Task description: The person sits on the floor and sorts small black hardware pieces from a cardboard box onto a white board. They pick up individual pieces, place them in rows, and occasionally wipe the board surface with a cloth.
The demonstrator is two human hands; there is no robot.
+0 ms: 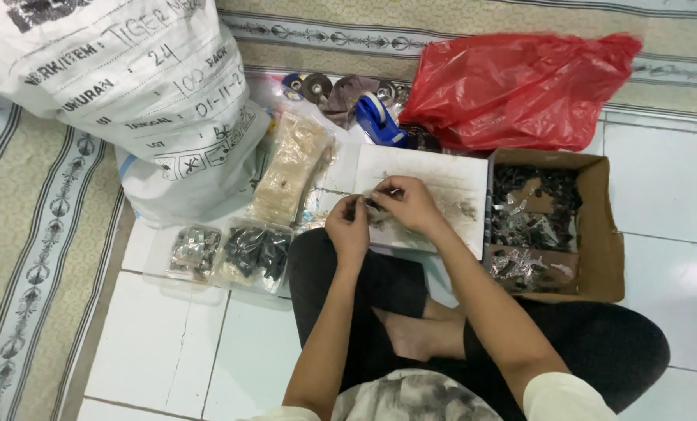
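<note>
- Left hand and right hand meet over the flat white board, each grip pinched shut on a small clear packet.
- Open brown cardboard box of dark pieces lies just right; red plastic bag behind.

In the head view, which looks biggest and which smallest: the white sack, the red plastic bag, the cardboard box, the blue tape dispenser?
1. white sack, clearly the largest
2. red plastic bag
3. cardboard box, close to the red bag in size, so this order is unsure
4. blue tape dispenser, clearly the smallest
</note>
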